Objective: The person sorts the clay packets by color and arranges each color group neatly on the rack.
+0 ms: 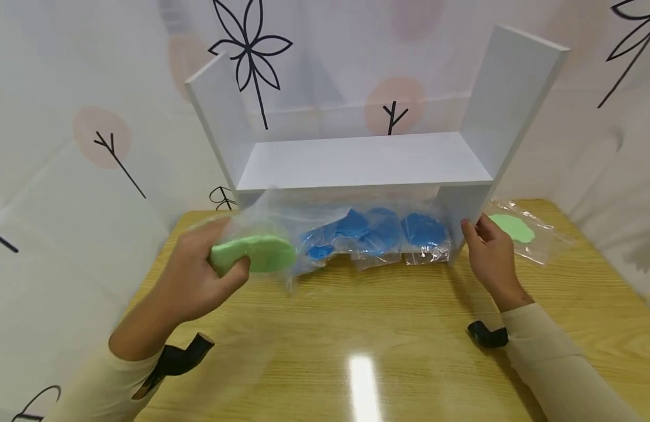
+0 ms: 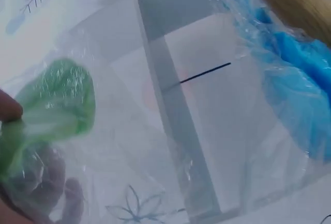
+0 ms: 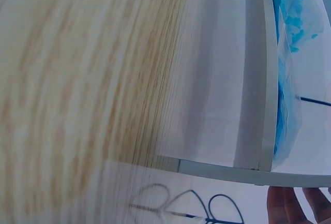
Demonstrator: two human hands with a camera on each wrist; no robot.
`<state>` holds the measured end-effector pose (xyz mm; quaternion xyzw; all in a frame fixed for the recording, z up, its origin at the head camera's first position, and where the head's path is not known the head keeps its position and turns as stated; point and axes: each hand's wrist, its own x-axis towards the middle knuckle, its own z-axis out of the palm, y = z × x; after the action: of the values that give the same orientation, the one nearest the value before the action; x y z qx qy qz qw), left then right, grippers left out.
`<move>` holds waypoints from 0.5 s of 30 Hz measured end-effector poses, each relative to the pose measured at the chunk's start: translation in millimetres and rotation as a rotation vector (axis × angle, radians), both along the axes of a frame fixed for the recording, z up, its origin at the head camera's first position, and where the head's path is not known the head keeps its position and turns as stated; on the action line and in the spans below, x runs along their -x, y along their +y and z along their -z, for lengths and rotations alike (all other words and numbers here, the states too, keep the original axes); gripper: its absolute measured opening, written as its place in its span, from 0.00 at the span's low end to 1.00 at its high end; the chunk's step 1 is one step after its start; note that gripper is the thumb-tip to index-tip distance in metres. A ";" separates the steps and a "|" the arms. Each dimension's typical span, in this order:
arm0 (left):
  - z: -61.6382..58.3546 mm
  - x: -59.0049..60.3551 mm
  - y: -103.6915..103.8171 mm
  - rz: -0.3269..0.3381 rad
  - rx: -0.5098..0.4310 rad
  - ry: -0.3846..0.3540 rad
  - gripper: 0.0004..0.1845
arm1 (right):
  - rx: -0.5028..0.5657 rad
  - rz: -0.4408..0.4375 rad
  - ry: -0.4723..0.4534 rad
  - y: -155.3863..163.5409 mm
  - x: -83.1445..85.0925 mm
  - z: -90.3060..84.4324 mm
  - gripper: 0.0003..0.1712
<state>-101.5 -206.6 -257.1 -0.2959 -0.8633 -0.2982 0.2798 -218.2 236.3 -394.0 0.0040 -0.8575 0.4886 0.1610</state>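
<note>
My left hand [image 1: 200,275] grips a clear plastic bag with a flat light-green piece [image 1: 261,253] inside, held up in front of the left part of a white shelf unit [image 1: 364,161]. In the left wrist view, the green piece [image 2: 62,97] shows through the film, with fingers behind it. On the lower board lie several clear bags with blue pieces [image 1: 380,228], some hanging over its front edge. My right hand [image 1: 490,258] holds the shelf's right side panel near its lower end. Its fingers [image 3: 295,203] show at the panel in the right wrist view.
Another bag with a light-green piece [image 1: 513,227] lies on the wooden table [image 1: 325,328], right of the shelf. A white patterned cloth [image 1: 325,70] hangs behind. The shelf's side panels [image 1: 514,94] rise above its upper board.
</note>
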 end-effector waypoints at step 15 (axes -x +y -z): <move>-28.0 56.6 52.1 -0.160 0.050 0.452 0.17 | 0.022 -0.014 0.048 -0.1 -0.7 3.5 0.29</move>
<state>-158.1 -154.4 -229.1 -0.2924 -0.8067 -0.1796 0.4811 -217.5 236.2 -397.5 0.0201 -0.8480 0.4989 0.1779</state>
